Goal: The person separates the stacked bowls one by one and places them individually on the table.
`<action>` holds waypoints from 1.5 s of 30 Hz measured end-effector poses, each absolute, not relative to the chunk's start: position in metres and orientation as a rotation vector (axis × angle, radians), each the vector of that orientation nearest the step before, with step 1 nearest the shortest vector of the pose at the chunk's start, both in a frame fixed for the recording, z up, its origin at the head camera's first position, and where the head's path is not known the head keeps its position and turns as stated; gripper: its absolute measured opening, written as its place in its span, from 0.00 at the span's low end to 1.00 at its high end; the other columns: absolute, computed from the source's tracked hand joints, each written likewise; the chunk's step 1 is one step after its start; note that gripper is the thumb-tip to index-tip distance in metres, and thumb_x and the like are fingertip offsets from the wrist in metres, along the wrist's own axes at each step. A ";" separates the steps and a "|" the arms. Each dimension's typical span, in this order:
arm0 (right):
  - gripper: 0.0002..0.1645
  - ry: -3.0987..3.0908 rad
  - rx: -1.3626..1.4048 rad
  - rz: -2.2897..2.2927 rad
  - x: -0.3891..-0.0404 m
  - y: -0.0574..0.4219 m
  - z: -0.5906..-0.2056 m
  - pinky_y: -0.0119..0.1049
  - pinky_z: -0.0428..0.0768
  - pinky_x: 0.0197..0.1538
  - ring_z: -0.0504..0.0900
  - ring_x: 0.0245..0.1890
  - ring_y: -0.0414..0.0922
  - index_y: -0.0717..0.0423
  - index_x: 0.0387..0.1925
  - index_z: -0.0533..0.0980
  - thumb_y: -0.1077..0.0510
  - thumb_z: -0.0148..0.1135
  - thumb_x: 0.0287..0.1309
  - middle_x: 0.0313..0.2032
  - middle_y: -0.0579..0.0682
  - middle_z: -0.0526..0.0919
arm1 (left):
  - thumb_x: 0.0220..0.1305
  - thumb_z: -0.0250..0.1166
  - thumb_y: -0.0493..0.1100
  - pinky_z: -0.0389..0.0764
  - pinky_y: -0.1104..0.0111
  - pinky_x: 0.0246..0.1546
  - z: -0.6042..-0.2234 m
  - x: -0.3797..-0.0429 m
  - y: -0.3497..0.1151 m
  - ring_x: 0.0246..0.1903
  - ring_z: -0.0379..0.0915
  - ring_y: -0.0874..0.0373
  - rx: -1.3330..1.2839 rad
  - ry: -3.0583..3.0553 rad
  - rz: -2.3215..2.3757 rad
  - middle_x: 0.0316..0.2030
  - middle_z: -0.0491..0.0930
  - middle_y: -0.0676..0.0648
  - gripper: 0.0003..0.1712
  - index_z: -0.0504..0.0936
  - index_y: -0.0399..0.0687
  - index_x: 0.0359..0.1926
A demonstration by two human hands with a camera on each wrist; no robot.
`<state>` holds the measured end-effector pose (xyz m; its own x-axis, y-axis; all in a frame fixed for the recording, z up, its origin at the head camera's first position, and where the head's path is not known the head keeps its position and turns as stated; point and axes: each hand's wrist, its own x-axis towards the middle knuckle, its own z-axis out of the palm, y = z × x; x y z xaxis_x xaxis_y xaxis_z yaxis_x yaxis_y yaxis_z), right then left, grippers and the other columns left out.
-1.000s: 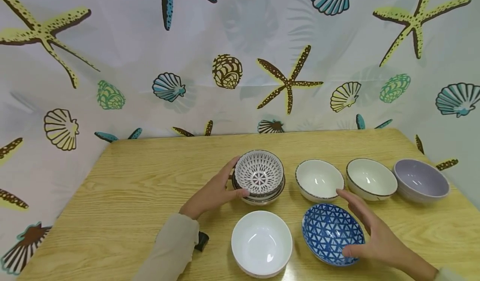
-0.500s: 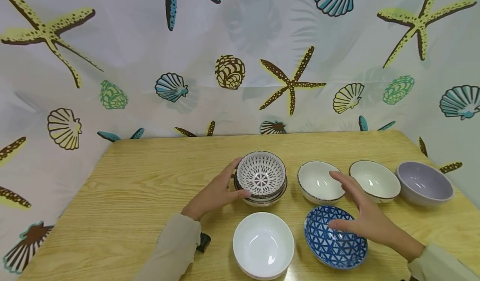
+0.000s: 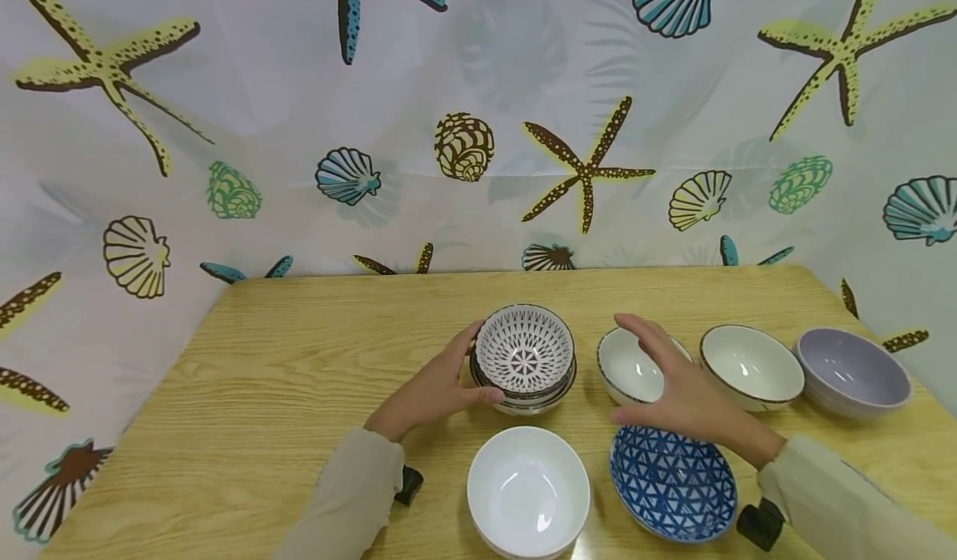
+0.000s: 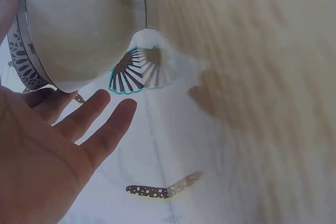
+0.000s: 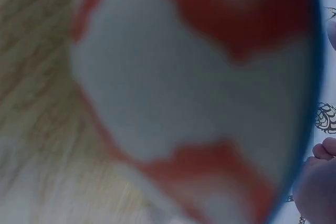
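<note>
At the middle of the table, a bowl with a dark dashed pattern (image 3: 523, 348) sits on top of a small stack of bowls. My left hand (image 3: 429, 385) grips this stack from the left, thumb at the front rim and fingers round the back left side. Several fingers (image 4: 113, 129) spread below the bowl rim in the left wrist view. My right hand (image 3: 673, 385) hovers with thumb and fingers apart, overlapping a cream bowl (image 3: 624, 369) and the back rim of a blue bowl with white triangles (image 3: 673, 493). Nothing is in it.
A plain white bowl (image 3: 528, 489) stands in front of the stack. To the right are another cream bowl with a dark rim (image 3: 751, 367) and a lilac bowl (image 3: 852, 373). A shell-print cloth (image 3: 404, 128) hangs behind the wooden table (image 3: 262, 377).
My right hand has moved left and away from me, from the blue bowl's right side to over its back rim. The left hand has stayed at the stack. The head view has shifted slightly.
</note>
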<state>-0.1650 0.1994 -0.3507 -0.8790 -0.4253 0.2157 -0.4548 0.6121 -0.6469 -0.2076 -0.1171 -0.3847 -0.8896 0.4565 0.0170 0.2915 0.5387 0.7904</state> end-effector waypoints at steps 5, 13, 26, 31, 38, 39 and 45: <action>0.61 -2.807 0.774 1.134 -0.174 0.189 -0.349 0.64 0.64 0.63 0.58 0.67 0.65 0.54 0.72 0.51 0.47 0.77 0.42 0.71 0.61 0.53 | 0.51 0.73 0.56 0.56 0.46 0.68 -0.385 -0.206 -0.118 0.71 0.49 0.44 0.638 2.587 1.277 0.73 0.51 0.43 0.60 0.45 0.51 0.75; 0.64 -2.821 0.818 1.076 -0.180 0.185 -0.341 0.65 0.64 0.62 0.59 0.67 0.63 0.56 0.72 0.51 0.45 0.78 0.40 0.70 0.61 0.54 | 0.51 0.72 0.56 0.54 0.47 0.69 -0.386 -0.205 -0.119 0.73 0.45 0.45 0.625 2.589 1.270 0.74 0.49 0.44 0.59 0.45 0.52 0.75; 0.64 -2.845 0.855 1.088 -0.197 0.164 -0.330 0.65 0.60 0.64 0.54 0.70 0.62 0.55 0.72 0.50 0.47 0.78 0.40 0.72 0.60 0.50 | 0.51 0.73 0.57 0.53 0.47 0.69 -0.385 -0.203 -0.119 0.73 0.45 0.46 0.595 2.593 1.264 0.74 0.50 0.45 0.59 0.46 0.51 0.75; 0.64 -2.820 0.895 1.149 -0.207 0.153 -0.329 0.65 0.58 0.66 0.52 0.71 0.61 0.55 0.73 0.49 0.49 0.78 0.40 0.72 0.59 0.50 | 0.51 0.72 0.58 0.54 0.47 0.69 -0.386 -0.203 -0.119 0.73 0.45 0.46 0.587 2.595 1.256 0.74 0.49 0.45 0.59 0.45 0.51 0.75; 0.64 -2.829 0.899 1.223 -0.215 0.142 -0.337 0.63 0.58 0.67 0.52 0.71 0.61 0.55 0.73 0.48 0.51 0.78 0.39 0.72 0.59 0.49 | 0.50 0.72 0.59 0.56 0.47 0.68 -0.386 -0.204 -0.117 0.71 0.51 0.46 0.599 2.581 1.264 0.73 0.53 0.46 0.59 0.47 0.53 0.75; 0.65 -2.836 0.895 1.221 -0.215 0.141 -0.339 0.63 0.58 0.67 0.52 0.71 0.61 0.55 0.73 0.48 0.51 0.78 0.39 0.72 0.59 0.49 | 0.50 0.72 0.59 0.56 0.47 0.69 -0.386 -0.204 -0.117 0.71 0.51 0.47 0.598 2.578 1.266 0.72 0.53 0.46 0.59 0.47 0.53 0.75; 0.66 -2.840 0.909 1.248 -0.217 0.135 -0.345 0.64 0.58 0.66 0.52 0.71 0.61 0.55 0.73 0.48 0.52 0.80 0.37 0.72 0.59 0.48 | 0.51 0.72 0.58 0.56 0.48 0.69 -0.387 -0.205 -0.119 0.71 0.52 0.47 0.601 2.577 1.271 0.72 0.54 0.47 0.58 0.47 0.54 0.75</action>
